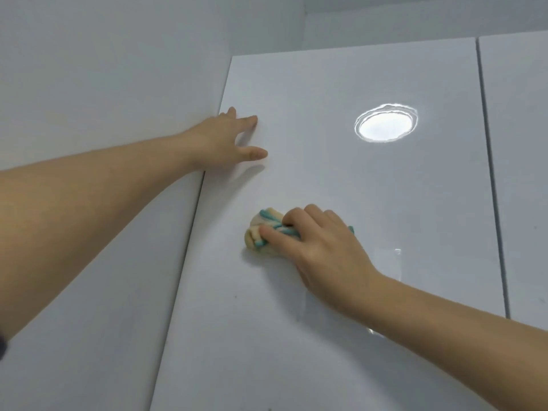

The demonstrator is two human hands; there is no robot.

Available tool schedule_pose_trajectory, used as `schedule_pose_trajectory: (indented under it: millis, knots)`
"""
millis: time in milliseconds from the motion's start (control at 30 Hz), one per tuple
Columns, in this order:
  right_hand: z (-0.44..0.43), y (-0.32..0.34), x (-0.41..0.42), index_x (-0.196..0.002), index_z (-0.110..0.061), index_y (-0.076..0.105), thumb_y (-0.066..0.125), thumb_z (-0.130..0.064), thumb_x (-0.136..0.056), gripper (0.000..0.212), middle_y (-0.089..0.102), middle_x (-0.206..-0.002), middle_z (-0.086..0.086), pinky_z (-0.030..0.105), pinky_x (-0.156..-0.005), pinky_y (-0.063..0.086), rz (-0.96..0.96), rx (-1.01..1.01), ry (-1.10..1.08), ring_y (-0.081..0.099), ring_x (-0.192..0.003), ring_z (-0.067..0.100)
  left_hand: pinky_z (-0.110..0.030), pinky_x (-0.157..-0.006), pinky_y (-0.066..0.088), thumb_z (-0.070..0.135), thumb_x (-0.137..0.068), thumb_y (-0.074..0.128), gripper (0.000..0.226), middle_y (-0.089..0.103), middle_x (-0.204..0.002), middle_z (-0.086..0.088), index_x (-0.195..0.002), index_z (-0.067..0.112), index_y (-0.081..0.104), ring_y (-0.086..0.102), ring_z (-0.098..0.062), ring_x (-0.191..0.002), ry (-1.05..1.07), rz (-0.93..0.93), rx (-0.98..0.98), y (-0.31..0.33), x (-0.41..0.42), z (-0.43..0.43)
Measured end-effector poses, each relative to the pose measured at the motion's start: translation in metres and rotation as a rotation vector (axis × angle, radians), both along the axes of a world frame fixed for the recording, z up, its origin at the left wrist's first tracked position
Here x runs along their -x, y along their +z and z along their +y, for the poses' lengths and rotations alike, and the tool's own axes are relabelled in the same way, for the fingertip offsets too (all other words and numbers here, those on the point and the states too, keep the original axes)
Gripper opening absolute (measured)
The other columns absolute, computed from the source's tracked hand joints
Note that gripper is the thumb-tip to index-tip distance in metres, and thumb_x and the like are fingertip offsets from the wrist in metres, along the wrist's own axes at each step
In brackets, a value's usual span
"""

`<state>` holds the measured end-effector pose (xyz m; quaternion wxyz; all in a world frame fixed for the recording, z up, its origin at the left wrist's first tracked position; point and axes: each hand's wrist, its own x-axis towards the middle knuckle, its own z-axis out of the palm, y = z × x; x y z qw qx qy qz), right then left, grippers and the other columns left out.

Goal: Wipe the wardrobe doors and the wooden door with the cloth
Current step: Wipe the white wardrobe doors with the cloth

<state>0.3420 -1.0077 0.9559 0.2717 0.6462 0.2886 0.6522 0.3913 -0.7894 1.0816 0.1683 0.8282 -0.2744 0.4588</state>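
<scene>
From the head camera we look up at a glossy white wardrobe door point(370, 203); our right hand point(323, 247) has its fingers curled round the cloth point(261, 232), a bunched cream rag with teal stripes, and presses it against the door's lower left part; our left hand point(225, 137) grips nothing, its fingers straight and spread, the fingertips touching the door near its left edge, beside the wall point(103, 84); a ceiling light's reflection point(385, 123) shines on the panel above and to the right of the cloth. We judge the wiping of this door to be under way, not finished; a dark speck point(235, 297) shows below the cloth; the next wardrobe door point(522, 173) to the right has neither hand on it, and the wooden door is out of sight, so most of the task seems left.
</scene>
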Motion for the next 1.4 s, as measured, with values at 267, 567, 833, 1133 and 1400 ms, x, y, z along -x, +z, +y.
schedule_pose_trajectory:
  millis: [267, 567, 833, 1133, 1400]
  knots:
    - [0.030, 0.059, -0.015, -0.104, -0.016, 0.071, 0.067, 0.009, -0.059, 0.051, 0.054, -0.082, 0.010, 0.030, -0.057, 0.027, -0.053, -0.130, -0.051, 0.049, -0.069, 0.028, -0.034, -0.111, 0.025, 0.047, -0.101, 0.037, 0.059, 0.020, -0.158, -0.012, -0.154, 0.029, 0.020, 0.031, -0.029, -0.139, -0.016, 0.012, -0.006, -0.002, 0.002, 0.000]
    - [0.060, 0.020, -0.033, -0.102, -0.019, 0.071, 0.041, -0.002, -0.071, 0.046, 0.055, -0.080, 0.004, 0.031, -0.058, 0.023, -0.066, 0.108, -0.077, 0.049, -0.069, 0.024, -0.033, -0.113, 0.021, 0.051, -0.101, 0.034, 0.058, 0.010, -0.163, -0.008, -0.154, 0.032, 0.019, 0.024, -0.024, -0.145, -0.009, 0.027, -0.006, -0.002, 0.004, 0.003]
    - [0.101, 0.051, -0.057, -0.091, -0.011, 0.073, 0.029, -0.001, -0.066, 0.052, 0.059, -0.079, 0.010, 0.030, -0.056, 0.022, -0.169, -0.110, -0.062, 0.051, -0.064, 0.027, -0.031, -0.113, 0.022, 0.046, -0.103, 0.035, 0.051, 0.016, -0.161, -0.009, -0.151, 0.033, 0.028, 0.030, -0.025, -0.142, -0.083, 0.051, 0.044, 0.000, 0.004, 0.005]
    - [0.089, -0.012, -0.053, -0.098, -0.013, 0.071, 0.041, -0.004, -0.077, 0.037, 0.053, -0.086, 0.007, 0.032, -0.061, 0.019, -0.116, 0.074, -0.002, 0.045, -0.071, 0.024, -0.029, -0.112, 0.020, 0.052, -0.100, 0.038, 0.056, 0.011, -0.163, -0.004, -0.152, 0.035, 0.026, 0.028, -0.019, -0.143, -0.094, 0.081, 0.032, -0.001, 0.007, 0.008]
    - [0.069, 0.020, -0.036, -0.100, -0.017, 0.072, 0.033, -0.003, -0.075, 0.048, 0.056, -0.079, 0.005, 0.031, -0.054, 0.030, -0.080, 0.032, -0.060, 0.050, -0.065, 0.026, -0.035, -0.118, 0.012, 0.052, -0.098, 0.044, 0.067, -0.001, -0.164, -0.009, -0.155, 0.032, 0.015, 0.009, -0.022, -0.150, -0.035, 0.068, -0.007, -0.007, 0.009, 0.005]
